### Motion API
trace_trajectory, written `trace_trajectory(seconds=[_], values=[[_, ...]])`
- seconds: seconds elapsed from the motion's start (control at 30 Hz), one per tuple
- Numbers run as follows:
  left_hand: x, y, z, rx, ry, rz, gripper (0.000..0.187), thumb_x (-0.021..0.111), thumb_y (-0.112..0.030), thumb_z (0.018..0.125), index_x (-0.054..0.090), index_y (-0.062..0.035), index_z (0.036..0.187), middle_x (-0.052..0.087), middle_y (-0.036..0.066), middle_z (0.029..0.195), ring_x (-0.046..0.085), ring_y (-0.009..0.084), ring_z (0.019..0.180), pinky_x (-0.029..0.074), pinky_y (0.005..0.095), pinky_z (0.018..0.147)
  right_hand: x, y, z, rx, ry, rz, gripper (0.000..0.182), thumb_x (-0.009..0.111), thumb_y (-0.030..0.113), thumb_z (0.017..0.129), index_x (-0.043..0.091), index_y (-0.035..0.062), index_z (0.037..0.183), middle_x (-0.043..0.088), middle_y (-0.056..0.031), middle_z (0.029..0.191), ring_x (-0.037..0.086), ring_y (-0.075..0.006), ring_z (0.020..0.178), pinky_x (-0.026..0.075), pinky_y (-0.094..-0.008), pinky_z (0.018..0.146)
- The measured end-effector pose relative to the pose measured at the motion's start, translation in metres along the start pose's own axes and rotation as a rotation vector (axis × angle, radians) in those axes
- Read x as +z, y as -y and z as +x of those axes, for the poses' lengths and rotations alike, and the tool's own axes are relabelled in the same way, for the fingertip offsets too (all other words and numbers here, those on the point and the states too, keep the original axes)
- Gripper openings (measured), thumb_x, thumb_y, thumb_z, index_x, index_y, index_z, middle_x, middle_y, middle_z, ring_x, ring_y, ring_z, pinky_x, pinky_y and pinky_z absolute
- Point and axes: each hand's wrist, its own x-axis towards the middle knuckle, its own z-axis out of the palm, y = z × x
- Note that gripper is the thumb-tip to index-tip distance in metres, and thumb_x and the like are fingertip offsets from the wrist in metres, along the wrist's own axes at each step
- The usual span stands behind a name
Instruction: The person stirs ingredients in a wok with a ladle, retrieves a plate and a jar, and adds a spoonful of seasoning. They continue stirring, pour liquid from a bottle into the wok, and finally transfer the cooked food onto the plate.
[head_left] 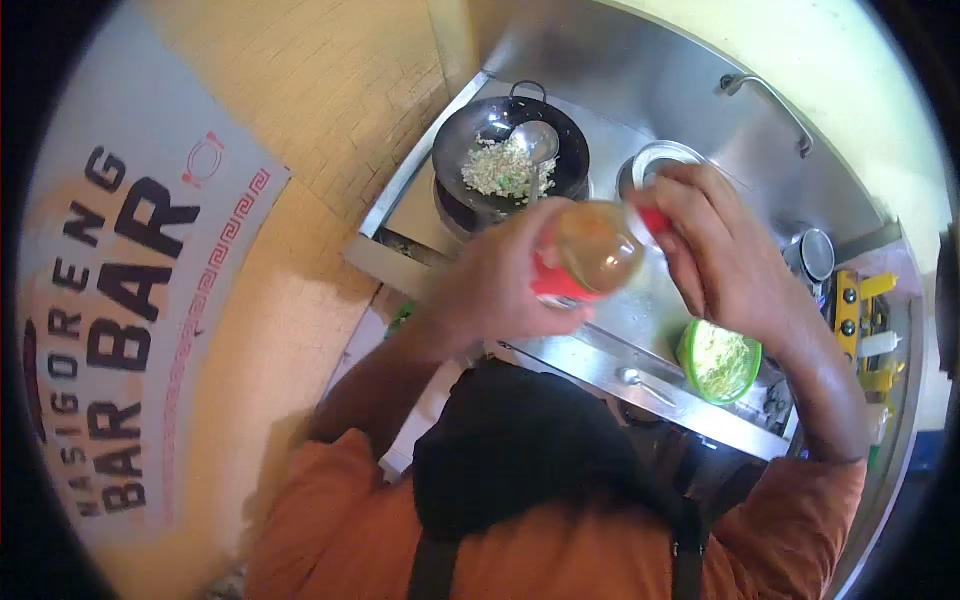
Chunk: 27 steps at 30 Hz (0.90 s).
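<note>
A jar or bottle [598, 250] with brownish contents and a red label is tilted above the counter, with my left hand [515, 270] wrapped round it. Close to its end, my right hand [715, 240] pinches a small red object [655, 220], which looks like a cap. Beyond my left hand stands a black wok [455, 150] holding chopped pale and green food [500, 168]. A metal ladle [537, 142] rests in the wok.
Below my right hand is a green bowl [688, 350] of shredded pale food. A spoon [645, 382] lies at the counter's front edge. Metal pots [668, 153] stand behind. Squeeze bottles [878, 345] line the right side. A faucet [775, 100] is on the back wall.
</note>
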Motion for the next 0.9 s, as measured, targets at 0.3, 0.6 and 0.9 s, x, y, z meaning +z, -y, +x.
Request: trace_trajectory(seconds=[0.3,0.6,0.9], values=[[-0.127,0.092,0.022,-0.039,0.05,-0.181,0.077,0.085,-0.021,0.061,0.047,-0.0013,0.124,0.061,0.012,0.11,0.06,0.0212,0.102,0.047,0.0336,0.09,0.068,-0.035,0.14,0.071,0.302,0.295,0.022,0.061,0.015,0.088,0.057,0.0003,0.104,0.064,-0.0123,0.081,0.065,-0.0226,0.075,0.05,-0.0355,0.068],[-0.168,0.127,0.06,-0.208,0.235,-0.263,0.067,0.083,-0.013,0.065,0.05,-0.0029,0.123,0.061,0.006,0.11,0.059,0.015,0.099,0.049,0.0312,0.087,0.083,-0.05,0.174,0.196,0.234,0.61,0.027,0.08,0.014,0.072,0.06,0.0024,0.087,0.063,-0.0033,0.075,0.058,-0.0124,0.068,0.048,-0.0269,0.063],[-0.163,0.233,0.115,-0.379,0.445,-0.3,0.045,0.074,-0.015,0.075,0.056,-0.0025,0.115,0.064,0.005,0.092,0.062,0.0136,0.082,0.05,0.0292,0.075,0.127,-0.075,0.052,0.679,-0.334,0.985,0.019,0.063,0.005,0.082,0.056,0.0039,0.1,0.063,-0.008,0.09,0.064,-0.0184,0.079,0.054,-0.0332,0.073]])
